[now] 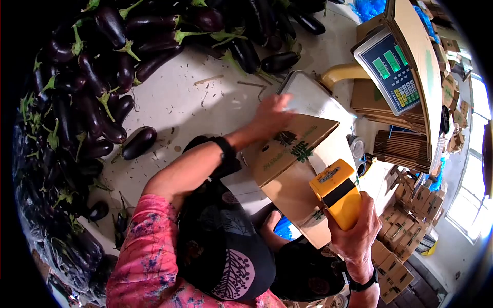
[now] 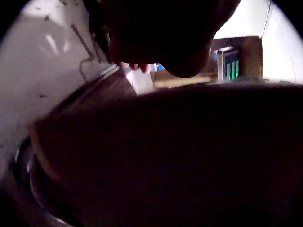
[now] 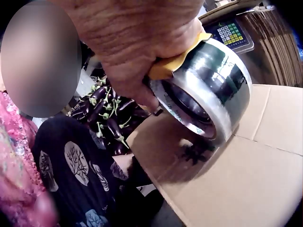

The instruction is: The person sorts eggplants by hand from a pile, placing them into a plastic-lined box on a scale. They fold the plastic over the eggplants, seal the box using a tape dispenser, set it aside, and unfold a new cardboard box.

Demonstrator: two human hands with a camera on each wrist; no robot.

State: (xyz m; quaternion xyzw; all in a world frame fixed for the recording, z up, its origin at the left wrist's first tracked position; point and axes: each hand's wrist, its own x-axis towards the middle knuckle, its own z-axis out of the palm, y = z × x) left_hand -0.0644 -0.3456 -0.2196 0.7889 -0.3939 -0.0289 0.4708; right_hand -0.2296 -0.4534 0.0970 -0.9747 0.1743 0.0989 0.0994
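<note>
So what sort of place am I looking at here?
Probably a produce packing room, judging by the heap of eggplants, the digital scale with its lit readout, and the stacked flat cartons.

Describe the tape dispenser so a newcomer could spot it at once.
Find the cardboard box in front of the person. Over it, the right hand grips the tape dispenser, which carries a wide roll of tape. Its bright yellow body with a dark band sets it apart from the brown box.
</note>
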